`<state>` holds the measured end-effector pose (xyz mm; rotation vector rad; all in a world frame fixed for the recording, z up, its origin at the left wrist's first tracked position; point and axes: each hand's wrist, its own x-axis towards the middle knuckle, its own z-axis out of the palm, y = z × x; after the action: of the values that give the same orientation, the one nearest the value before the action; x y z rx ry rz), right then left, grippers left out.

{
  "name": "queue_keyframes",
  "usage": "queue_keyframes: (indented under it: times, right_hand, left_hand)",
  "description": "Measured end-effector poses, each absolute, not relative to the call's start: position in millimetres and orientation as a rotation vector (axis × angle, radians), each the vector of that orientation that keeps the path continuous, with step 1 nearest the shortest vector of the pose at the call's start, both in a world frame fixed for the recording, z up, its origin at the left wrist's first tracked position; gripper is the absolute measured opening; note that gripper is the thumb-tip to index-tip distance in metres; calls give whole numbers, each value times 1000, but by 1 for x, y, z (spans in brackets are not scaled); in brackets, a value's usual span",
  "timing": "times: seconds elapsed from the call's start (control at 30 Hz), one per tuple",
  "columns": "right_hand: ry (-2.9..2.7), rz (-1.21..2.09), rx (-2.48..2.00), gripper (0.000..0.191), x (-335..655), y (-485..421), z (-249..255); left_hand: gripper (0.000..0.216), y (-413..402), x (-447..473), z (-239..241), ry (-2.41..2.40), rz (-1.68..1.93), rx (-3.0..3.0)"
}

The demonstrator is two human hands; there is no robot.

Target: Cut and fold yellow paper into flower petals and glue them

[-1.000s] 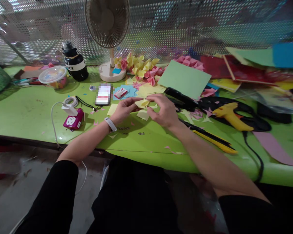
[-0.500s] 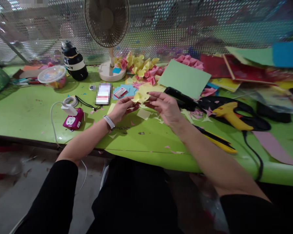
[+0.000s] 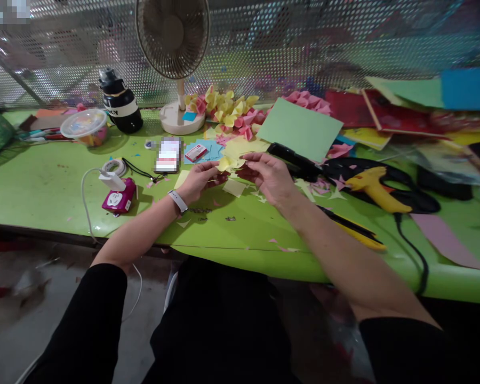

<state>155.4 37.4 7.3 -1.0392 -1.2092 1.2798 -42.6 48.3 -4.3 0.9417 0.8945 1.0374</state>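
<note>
Over the green table, a small yellow folded-paper flower [image 3: 226, 164] is between my two hands. My left hand [image 3: 198, 182] pinches its left edge with thumb and fingers closed, and a pale watch band circles that wrist. From the other side, my right hand [image 3: 271, 177] closes thumb and fingertips on its right edge. A yellow paper square [image 3: 234, 187] lies just beneath the hands, with yellow scraps beside it. Finished-looking yellow paper flowers [image 3: 226, 109] and pink paper flowers [image 3: 253, 121] are heaped behind.
Right of my hands lie a black stapler [image 3: 294, 161], a yellow glue gun [image 3: 378, 186] and a yellow-black cutter [image 3: 358, 229]. A fan [image 3: 181, 117], bottle [image 3: 122, 109], phone [image 3: 168, 156] and magenta socket block [image 3: 119, 198] stand or lie to the left. Light green paper [image 3: 300, 128] leans behind.
The flower has turned and dipped slightly between my fingers. Both hands stay in nearly the same place, and the whole view has shifted a little.
</note>
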Motion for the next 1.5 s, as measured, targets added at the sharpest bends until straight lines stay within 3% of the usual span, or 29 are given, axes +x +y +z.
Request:
queue_keyframes:
  times: [0.9, 1.23, 1.5]
  right_hand:
    - [-1110, 1454, -1095, 17, 155, 36, 12]
    - [-1450, 1182, -1006, 24, 166, 48, 1]
    - [-1531, 1219, -935, 28, 168, 46, 3]
  left_hand:
    - [8, 41, -38, 4, 869, 1073, 1068]
    - [13, 50, -46, 3, 852, 1054, 1426]
    - [15, 53, -45, 1, 878, 1076, 1382]
